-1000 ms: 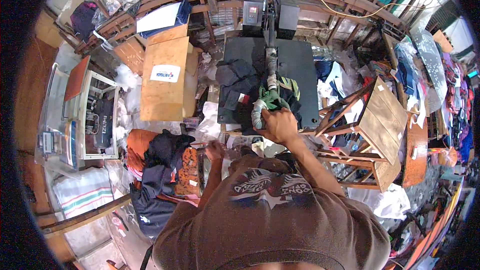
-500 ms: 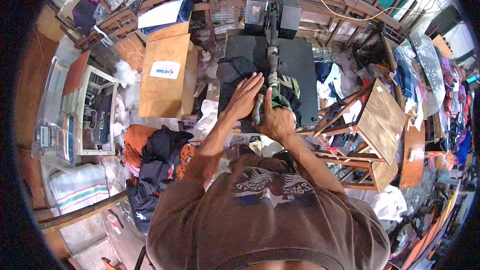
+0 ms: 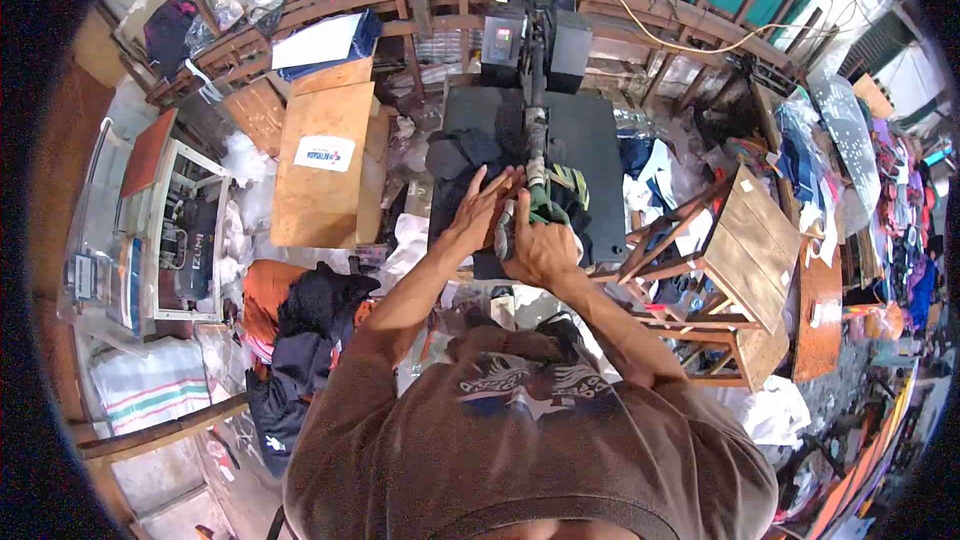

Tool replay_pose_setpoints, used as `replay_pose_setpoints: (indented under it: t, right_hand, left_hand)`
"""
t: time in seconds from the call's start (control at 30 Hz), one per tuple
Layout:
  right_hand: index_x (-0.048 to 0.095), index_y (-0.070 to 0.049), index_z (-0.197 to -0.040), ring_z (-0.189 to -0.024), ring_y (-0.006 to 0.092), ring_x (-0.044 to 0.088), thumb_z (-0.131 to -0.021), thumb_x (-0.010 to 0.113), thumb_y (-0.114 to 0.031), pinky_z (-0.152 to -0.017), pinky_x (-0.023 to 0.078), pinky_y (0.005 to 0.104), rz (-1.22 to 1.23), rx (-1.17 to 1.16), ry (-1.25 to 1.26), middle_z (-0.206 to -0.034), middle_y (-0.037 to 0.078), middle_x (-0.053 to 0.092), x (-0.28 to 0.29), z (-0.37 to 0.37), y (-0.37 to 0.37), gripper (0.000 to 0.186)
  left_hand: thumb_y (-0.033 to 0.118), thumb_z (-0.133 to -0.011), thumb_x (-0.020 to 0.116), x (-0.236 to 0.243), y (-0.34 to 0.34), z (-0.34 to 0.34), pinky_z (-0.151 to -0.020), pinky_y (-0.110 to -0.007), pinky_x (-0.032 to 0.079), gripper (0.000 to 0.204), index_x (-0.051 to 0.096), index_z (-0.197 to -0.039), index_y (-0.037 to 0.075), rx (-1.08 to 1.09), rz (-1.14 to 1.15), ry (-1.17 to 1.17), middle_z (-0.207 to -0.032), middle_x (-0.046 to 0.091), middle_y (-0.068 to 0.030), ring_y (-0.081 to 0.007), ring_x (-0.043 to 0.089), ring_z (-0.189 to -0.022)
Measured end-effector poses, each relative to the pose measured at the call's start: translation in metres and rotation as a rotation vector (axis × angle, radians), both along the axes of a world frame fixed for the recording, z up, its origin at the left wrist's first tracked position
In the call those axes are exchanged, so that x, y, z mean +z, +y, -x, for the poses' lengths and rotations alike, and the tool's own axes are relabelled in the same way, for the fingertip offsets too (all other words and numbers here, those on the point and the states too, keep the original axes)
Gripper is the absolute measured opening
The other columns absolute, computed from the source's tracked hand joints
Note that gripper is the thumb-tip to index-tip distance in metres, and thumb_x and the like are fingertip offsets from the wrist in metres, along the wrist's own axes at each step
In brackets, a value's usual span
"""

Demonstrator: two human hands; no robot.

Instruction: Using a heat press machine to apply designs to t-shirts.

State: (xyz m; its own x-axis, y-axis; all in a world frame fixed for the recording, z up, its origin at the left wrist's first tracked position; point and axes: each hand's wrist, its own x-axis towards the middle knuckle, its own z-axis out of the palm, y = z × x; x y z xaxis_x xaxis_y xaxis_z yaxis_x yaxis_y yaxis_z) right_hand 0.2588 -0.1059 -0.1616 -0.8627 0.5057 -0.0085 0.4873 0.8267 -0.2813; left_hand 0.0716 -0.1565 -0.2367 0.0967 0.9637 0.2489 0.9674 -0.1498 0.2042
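A black heat press (image 3: 590,135) stands before me, its long lever (image 3: 536,145) wrapped in pale and dark tape. The lever ends in a wrapped loop handle (image 3: 506,230) with green on its right side. Over the near end of that handle my right hand (image 3: 545,252) is curled, index finger stretched forward; its other fingertips are hidden. My left hand (image 3: 478,215) lies just left of the handle, fingers extended and slightly spread over dark cloth (image 3: 462,153). Right of the lever, a piece of dark cloth with yellow-green stripes (image 3: 572,188) shows on the press.
A wooden box (image 3: 320,165) stands left of the press, and an overturned wooden stool (image 3: 750,245) lies to the right. Dark and orange clothes (image 3: 305,320) are heaped near my left arm. A pale cable (image 3: 690,37) runs along the back railing.
The view has shifted slightly, so the press sits a little lower. My left fingers have spread apart somewhat. My right index finger has tilted left, toward my left hand.
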Motion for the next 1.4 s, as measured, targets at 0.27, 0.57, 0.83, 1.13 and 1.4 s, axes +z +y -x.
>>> replay_pose_setpoints:
  t: [0.27, 0.57, 0.83, 1.13, 1.4]
  right_hand:
    - [0.015, 0.018, -0.159, -0.072, 0.0404, 0.076, -0.076, 0.074, -0.032, -0.069, 0.061, 0.0479, 0.091, -0.024, -0.16, -0.081, 0.027, 0.074, 0.046, 0.004, 0.004, 0.112]
    - [0.018, 0.011, -0.161, -0.075, 0.0423, 0.076, -0.08, 0.08, -0.044, -0.069, 0.061, 0.051, 0.137, 0.097, -0.284, -0.085, 0.026, 0.075, 0.125, 0.001, 0.023, 0.116]
    - [0.046, -0.008, -0.158, -0.095, 0.0454, 0.074, -0.078, 0.085, -0.055, -0.092, 0.057, 0.0495, 0.181, 0.281, 0.026, -0.103, 0.025, 0.076, 0.215, 0.0, 0.067, 0.1]
    - [0.061, -0.012, -0.149, -0.086, 0.0324, 0.076, -0.073, 0.089, -0.054, -0.086, 0.058, 0.0441, -0.006, 0.262, 0.255, -0.102, 0.019, 0.078, 0.312, 0.032, 0.116, 0.091]
    - [0.075, 0.002, -0.12, -0.081, 0.0289, 0.074, -0.089, 0.068, -0.072, -0.092, 0.057, 0.0431, -0.252, 0.262, 0.407, -0.094, 0.021, 0.077, 0.376, 0.054, 0.168, 0.081]
  left_hand:
    - [0.04, -0.096, 0.057, 0.003, 0.002, 0.002, -0.13, -0.061, 0.008, 0.08, 0.034, -0.165, 0.007, 0.006, 0.055, 0.01, -0.176, 0.023, -0.0113, -0.0265, 0.022, -0.162]
    - [0.042, -0.091, 0.063, 0.026, 0.007, -0.007, -0.125, -0.063, 0.015, 0.07, 0.053, -0.15, 0.005, 0.048, -0.044, -0.107, -0.159, 0.047, -0.0111, -0.0255, 0.039, -0.151]
    - [0.039, -0.093, 0.067, 0.062, 0.064, -0.01, -0.105, -0.054, 0.043, 0.051, 0.064, -0.133, 0.007, 0.249, -0.149, -0.351, -0.121, 0.069, -0.0141, -0.0321, 0.064, -0.117]
    - [0.038, -0.091, 0.071, 0.117, 0.095, 0.013, -0.09, -0.052, 0.058, 0.039, 0.072, -0.115, 0.008, 0.341, -0.016, -0.29, -0.107, 0.075, -0.0236, -0.0415, 0.072, -0.104]
    - [0.023, -0.1, 0.07, 0.227, 0.051, 0.0, -0.098, -0.037, 0.052, 0.045, 0.06, -0.133, -0.005, 0.064, -0.078, -0.98, -0.118, 0.073, -0.0161, -0.0225, 0.069, -0.109]
